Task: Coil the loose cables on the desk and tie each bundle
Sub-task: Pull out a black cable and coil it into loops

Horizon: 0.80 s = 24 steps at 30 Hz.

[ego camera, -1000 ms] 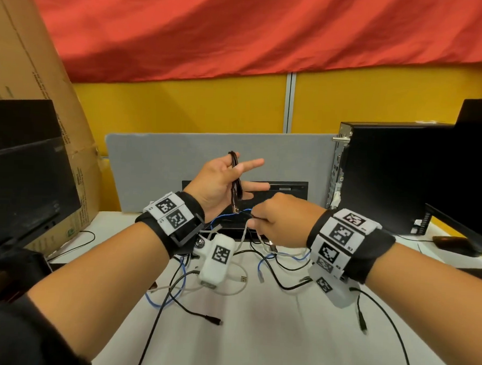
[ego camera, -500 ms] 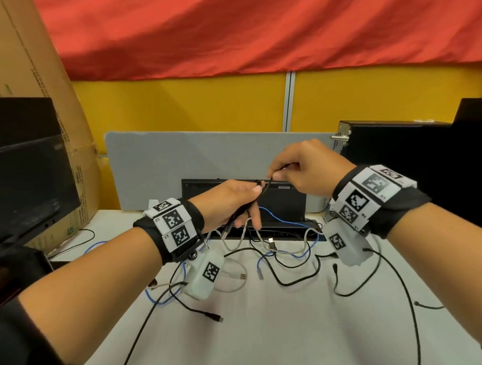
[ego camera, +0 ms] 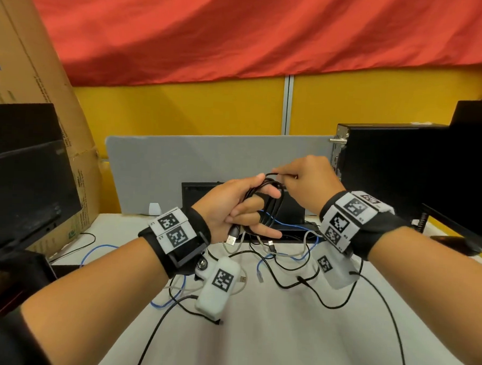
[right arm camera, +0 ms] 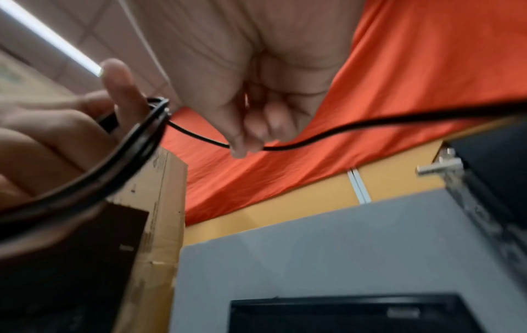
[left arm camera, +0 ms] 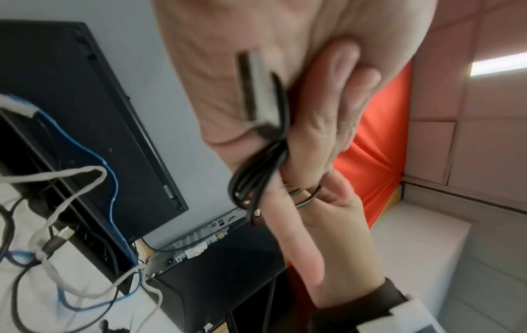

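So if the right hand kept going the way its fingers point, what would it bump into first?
Most likely the left hand. The right hand points leftward, pinching the black cable beside the coil looped round the left hand's fingers. Depth is unclear, so it might pass just behind.

You're working in an office cubicle: grey desk divider (ego camera: 207,163), yellow partition wall (ego camera: 182,106), monitors (ego camera: 25,176) and a desktop computer (ego camera: 380,167) surrounding you.

Head view overlooks hands (ego camera: 264,200); wrist views close underneath.
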Motion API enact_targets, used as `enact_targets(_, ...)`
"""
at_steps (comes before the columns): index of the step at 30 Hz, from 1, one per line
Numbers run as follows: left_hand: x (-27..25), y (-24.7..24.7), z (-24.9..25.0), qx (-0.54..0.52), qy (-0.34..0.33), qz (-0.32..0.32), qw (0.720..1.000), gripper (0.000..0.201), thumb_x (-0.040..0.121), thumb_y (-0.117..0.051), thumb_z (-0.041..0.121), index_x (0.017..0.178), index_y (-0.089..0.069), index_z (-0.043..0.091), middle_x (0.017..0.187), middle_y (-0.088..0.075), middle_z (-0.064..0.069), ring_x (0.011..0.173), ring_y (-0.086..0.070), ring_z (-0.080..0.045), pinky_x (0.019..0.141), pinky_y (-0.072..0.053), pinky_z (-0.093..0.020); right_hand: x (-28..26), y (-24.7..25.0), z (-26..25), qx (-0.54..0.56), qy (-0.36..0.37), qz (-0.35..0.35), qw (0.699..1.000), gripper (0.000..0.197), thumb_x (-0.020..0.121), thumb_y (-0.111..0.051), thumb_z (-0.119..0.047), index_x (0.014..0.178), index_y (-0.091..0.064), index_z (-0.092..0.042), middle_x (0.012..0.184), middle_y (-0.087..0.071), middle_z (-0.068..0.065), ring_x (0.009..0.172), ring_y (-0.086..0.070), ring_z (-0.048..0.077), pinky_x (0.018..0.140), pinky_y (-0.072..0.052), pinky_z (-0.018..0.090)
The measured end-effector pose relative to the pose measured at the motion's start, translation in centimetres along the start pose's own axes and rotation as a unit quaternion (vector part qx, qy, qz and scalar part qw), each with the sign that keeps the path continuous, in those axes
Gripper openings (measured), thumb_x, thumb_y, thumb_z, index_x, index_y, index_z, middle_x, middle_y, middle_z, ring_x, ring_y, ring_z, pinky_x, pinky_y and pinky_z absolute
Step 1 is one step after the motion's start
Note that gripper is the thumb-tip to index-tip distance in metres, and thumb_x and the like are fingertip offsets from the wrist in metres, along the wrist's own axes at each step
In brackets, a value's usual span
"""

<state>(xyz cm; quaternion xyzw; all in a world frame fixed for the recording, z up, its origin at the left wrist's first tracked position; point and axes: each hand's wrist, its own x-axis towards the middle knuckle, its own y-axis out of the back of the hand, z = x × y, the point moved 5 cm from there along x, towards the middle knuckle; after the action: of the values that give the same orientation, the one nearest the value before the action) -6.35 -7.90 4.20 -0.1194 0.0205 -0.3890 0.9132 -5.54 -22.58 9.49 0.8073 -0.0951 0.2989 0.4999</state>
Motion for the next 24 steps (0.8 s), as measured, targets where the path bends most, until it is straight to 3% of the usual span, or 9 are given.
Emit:
enact_targets(3, 0.2, -0.2, 0.0, -0.039, -0.003, -0.019, 0.999, 0.036, 0.1, -0.042, 0.04, 0.078, -0.055, 0.015, 0.039, -0.028, 0.008, 0.03, -0.022, -0.006, 0.082, -0.055, -0.049, -0.8, -1.5, -0.2, 0.208, -0.101, -0.071, 0.97, 0.026, 0.095, -0.052, -0.011, 0.109, -0.073, -0.014, 0.088, -0.074, 0.012, 0.066, -0.069, 0.019, 0.062, -0.057, 0.027)
enact_targets(6, 0.2, 0.3, 0.1, -0.051, -0.009, -0.009, 0.999, 0.038, 0.1, -0.041, 0.041, 0.071, -0.049, 0.018, 0.04, -0.028, 0.008, 0.03, -0.022, -0.005, 0.082, -0.057, -0.048, -1.7, -2.3, -1.2, 0.426, -0.159, -0.142, 0.879, 0.028, 0.098, -0.043, -0.015, 0.105, -0.069, -0.007, 0.097, -0.069, 0.019, 0.081, -0.065, 0.032, 0.07, -0.057, 0.04)
enact_targets(8, 0.1, 0.7, 0.0, -0.051, -0.008, -0.003, 0.999, 0.037, 0.101, -0.04, 0.04, 0.071, -0.048, 0.019, 0.04, -0.029, 0.008, 0.03, -0.024, -0.005, 0.083, -0.057, -0.048, -2.0, -2.7, -1.8, 0.523, -0.179, -0.177, 0.814, 0.026, 0.092, -0.047, -0.026, 0.106, -0.065, -0.013, 0.097, -0.066, 0.011, 0.08, -0.064, 0.024, 0.068, -0.056, 0.036)
enact_targets(9, 0.1, 0.8, 0.0, -0.049, -0.006, 0.003, 0.999, 0.037, 0.101, -0.04, 0.039, 0.071, -0.048, 0.019, 0.04, -0.029, 0.008, 0.03, -0.024, -0.005, 0.082, -0.057, -0.048, -2.0, -2.9, -1.8, 0.527, -0.176, -0.187, 0.81, 0.027, 0.087, -0.053, -0.029, 0.109, -0.063, -0.016, 0.096, -0.067, 0.006, 0.079, -0.065, 0.02, 0.067, -0.057, 0.035)
enact_targets(12, 0.2, 1.1, -0.2, -0.041, -0.006, 0.016, 0.999, 0.037, 0.102, -0.039, 0.038, 0.071, -0.047, 0.019, 0.04, -0.03, 0.008, 0.031, -0.025, -0.005, 0.081, -0.057, -0.047, -1.7, -3.6, -1.5, 0.424, -0.127, -0.188, 0.877, 0.049, 0.086, -0.063, -0.011, 0.133, -0.052, -0.018, 0.115, -0.066, 0.005, 0.09, -0.068, 0.015, 0.073, -0.058, 0.03)
enact_targets(13, 0.2, 1.1, -0.2, -0.043, -0.005, 0.015, 0.999, 0.037, 0.102, -0.039, 0.038, 0.071, -0.046, 0.019, 0.04, -0.03, 0.008, 0.031, -0.025, -0.005, 0.081, -0.057, -0.047, -1.7, -3.6, -1.6, 0.38, -0.092, -0.179, 0.903, 0.051, 0.084, -0.064, -0.003, 0.131, -0.055, -0.019, 0.116, -0.067, 0.006, 0.094, -0.068, 0.016, 0.076, -0.058, 0.03)
enact_targets(17, 0.3, 1.0, -0.3, -0.039, 0.0, 0.008, 0.999, 0.038, 0.101, -0.039, 0.038, 0.07, -0.047, 0.019, 0.04, -0.03, 0.008, 0.031, -0.025, -0.005, 0.083, -0.058, -0.047, -1.8, -4.2, -1.4, 0.319, -0.05, -0.118, 0.939, 0.03, 0.082, -0.068, 0.0, 0.091, -0.073, -0.027, 0.09, -0.075, 0.002, 0.086, -0.071, 0.016, 0.079, -0.058, 0.032)
enact_targets(20, 0.2, 1.1, -0.4, -0.039, 0.001, 0.01, 0.999, 0.039, 0.101, -0.039, 0.038, 0.069, -0.048, 0.019, 0.04, -0.031, 0.008, 0.031, -0.026, -0.005, 0.083, -0.058, -0.046, -1.6, -5.0, -1.1, 0.285, -0.087, -0.086, 0.951, 0.014, 0.081, -0.068, -0.007, 0.082, -0.075, -0.019, 0.076, -0.074, 0.005, 0.068, -0.067, 0.014, 0.068, -0.056, 0.034)
enact_targets(24, 0.1, 1.3, -0.4, -0.028, -0.003, 0.02, 0.999, 0.039, 0.102, -0.037, 0.038, 0.07, -0.046, 0.018, 0.04, -0.032, 0.007, 0.031, -0.027, -0.005, 0.077, -0.059, -0.04, -1.5, -5.1, -1.0, 0.219, -0.1, -0.067, 0.968, 0.011, 0.08, -0.066, -0.015, 0.07, -0.07, -0.015, 0.05, -0.06, -0.007, 0.044, -0.052, 0.001, 0.049, -0.041, 0.022)
